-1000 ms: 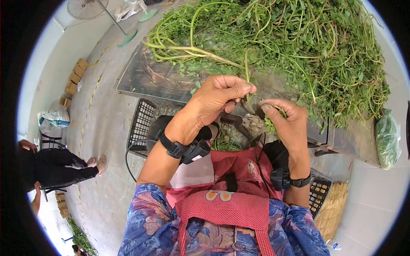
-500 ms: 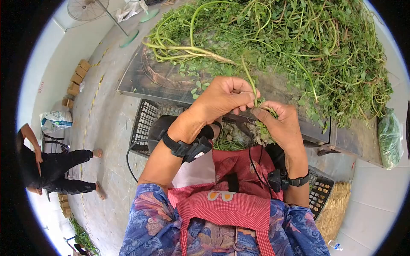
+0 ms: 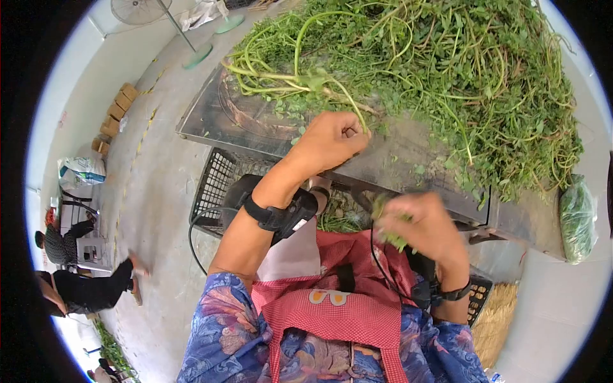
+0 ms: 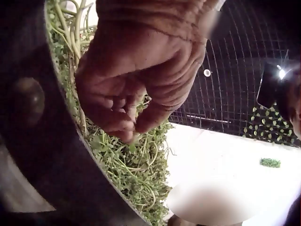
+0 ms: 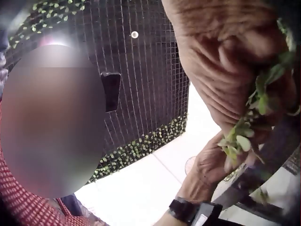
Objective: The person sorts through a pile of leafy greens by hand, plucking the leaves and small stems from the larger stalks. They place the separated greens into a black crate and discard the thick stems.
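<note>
Over the table's front edge, my left hand [image 3: 329, 143] pinches a long green stem [image 3: 352, 102] between thumb and fingertips. The stem arches up and left across the bench. My right hand [image 3: 424, 226], blurred, is lower and to the right, apart from the left, above the apron. Small leafy sprigs [image 5: 242, 141] stick out from its curled fingers in the right wrist view. Behind the hands, a large heap of leafy green stems [image 3: 460, 83] covers much of the dark table [image 3: 268, 134]. A few thick pale stems [image 3: 271, 75] lie at the heap's left end.
A black plastic crate [image 3: 214, 175] stands under the table's front edge, with greens lying on the floor [image 3: 338, 214] between the legs. A bag of greens [image 3: 577, 220] hangs at the right corner. A person in black [image 3: 89, 290] is at far left, near a standing fan [image 3: 185, 38].
My right hand has parted from the left and dropped down toward the lap with leafy bits in it. The left hand keeps the stem, having shifted slightly left. The person at left has moved.
</note>
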Action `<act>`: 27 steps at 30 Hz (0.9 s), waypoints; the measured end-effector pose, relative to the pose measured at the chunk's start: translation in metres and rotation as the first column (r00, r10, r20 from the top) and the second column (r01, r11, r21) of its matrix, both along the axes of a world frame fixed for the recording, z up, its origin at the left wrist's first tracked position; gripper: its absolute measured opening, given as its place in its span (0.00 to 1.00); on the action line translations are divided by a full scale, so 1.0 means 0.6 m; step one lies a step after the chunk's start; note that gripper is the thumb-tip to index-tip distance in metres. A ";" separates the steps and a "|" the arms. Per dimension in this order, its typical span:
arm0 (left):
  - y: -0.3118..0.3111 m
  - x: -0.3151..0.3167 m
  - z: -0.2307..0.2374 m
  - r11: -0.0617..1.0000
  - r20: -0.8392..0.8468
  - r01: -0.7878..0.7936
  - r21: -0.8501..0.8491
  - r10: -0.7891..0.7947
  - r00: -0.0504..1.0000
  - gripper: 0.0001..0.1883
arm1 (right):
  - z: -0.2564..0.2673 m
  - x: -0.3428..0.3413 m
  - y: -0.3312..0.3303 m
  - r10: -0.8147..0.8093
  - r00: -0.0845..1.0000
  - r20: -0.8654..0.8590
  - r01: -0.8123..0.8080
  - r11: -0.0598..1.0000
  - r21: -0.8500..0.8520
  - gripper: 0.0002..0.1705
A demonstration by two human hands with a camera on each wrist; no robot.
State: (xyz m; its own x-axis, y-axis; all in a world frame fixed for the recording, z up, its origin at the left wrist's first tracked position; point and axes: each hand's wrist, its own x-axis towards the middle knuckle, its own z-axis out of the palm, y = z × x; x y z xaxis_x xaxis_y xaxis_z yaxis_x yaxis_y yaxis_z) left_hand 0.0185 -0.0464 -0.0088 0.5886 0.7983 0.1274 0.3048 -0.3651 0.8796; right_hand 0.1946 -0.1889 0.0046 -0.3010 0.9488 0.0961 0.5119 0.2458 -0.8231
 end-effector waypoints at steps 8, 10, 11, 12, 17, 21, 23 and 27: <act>-0.032 -0.006 0.026 0.759 0.361 0.480 -0.439 -0.340 0.868 0.10 | 0.012 0.029 0.066 -0.289 0.900 -0.328 0.314 0.949 0.027 0.17; -0.038 -0.005 0.028 0.713 0.337 0.545 -0.441 -0.431 0.837 0.11 | 0.001 0.021 0.077 -0.259 0.857 -0.445 0.256 0.964 -0.069 0.20; -0.036 -0.005 0.022 0.694 0.338 0.572 -0.439 -0.462 0.820 0.11 | -0.003 0.015 0.082 -0.267 0.800 -0.537 0.208 0.964 -0.168 0.20; -0.036 -0.004 0.021 0.694 0.342 0.571 -0.439 -0.459 0.820 0.11 | -0.008 0.011 0.085 -0.283 0.732 -0.620 0.149 0.954 -0.260 0.21; -0.036 -0.001 0.012 0.707 0.335 0.523 -0.477 -0.404 0.851 0.11 | -0.024 -0.003 0.095 -0.252 0.720 -0.646 0.190 0.968 -0.165 0.14; -0.032 0.004 0.004 0.748 0.331 0.438 -0.498 -0.303 0.894 0.11 | -0.014 -0.022 0.097 -0.445 0.884 -0.146 0.467 0.814 0.346 0.07; -0.029 0.004 0.001 0.760 0.368 0.439 -0.479 -0.280 0.887 0.11 | -0.024 -0.021 0.106 -0.520 0.852 -0.056 0.470 0.715 0.518 0.06; -0.031 -0.004 0.012 0.736 0.397 0.486 -0.472 -0.314 0.862 0.11 | -0.028 0.045 0.115 -0.397 0.626 -0.671 0.584 0.809 0.066 0.09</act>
State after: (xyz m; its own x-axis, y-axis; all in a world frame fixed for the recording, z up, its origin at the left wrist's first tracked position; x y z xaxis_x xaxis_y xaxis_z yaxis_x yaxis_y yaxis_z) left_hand 0.0160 -0.0649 -0.0019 0.8769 0.4788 -0.0427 -0.0411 0.1631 0.9858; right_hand 0.2215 -0.1200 -0.0123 0.4156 0.8454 0.3357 0.0389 0.3522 -0.9351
